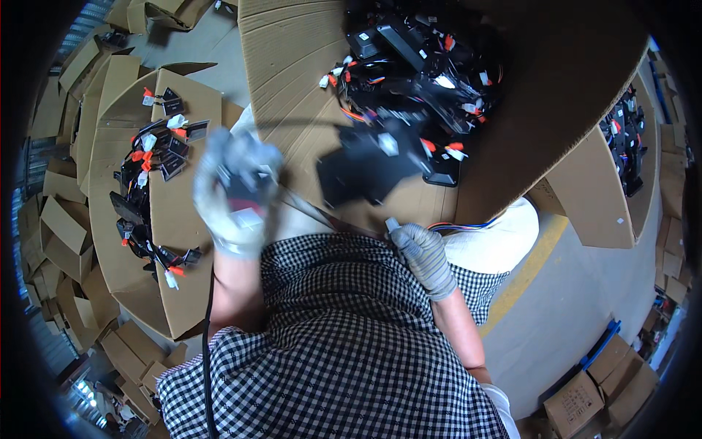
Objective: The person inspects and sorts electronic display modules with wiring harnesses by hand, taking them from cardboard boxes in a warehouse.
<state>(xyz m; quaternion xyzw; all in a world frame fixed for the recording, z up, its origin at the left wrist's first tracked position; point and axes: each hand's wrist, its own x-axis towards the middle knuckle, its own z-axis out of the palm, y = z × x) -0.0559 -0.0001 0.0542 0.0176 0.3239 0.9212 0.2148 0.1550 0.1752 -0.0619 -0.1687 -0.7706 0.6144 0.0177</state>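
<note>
My left hand (238, 186), in a pale work glove, is raised at the left and smeared by motion. Its fingers curl around a dark thing with a red band and a pale patch, too blurred to name. My right hand (425, 262), in a grey striped glove, is closed in front of my checked apron. A whitish wire connector (393, 224) pokes out between its thumb and fingers, and coloured wires (462, 227) trail away on its right. Beyond both hands, a flat black plastic module (369, 167), also blurred, lies over the inner cardboard of a big carton (292, 66).
Black modules with tangled wires and white and orange connectors (417, 73) heap up inside the carton. At the left, more wired modules (174, 157) lie on another opened carton (191, 249). A further filled carton (589, 194) stands right. Empty boxes (66, 227) pile up far left.
</note>
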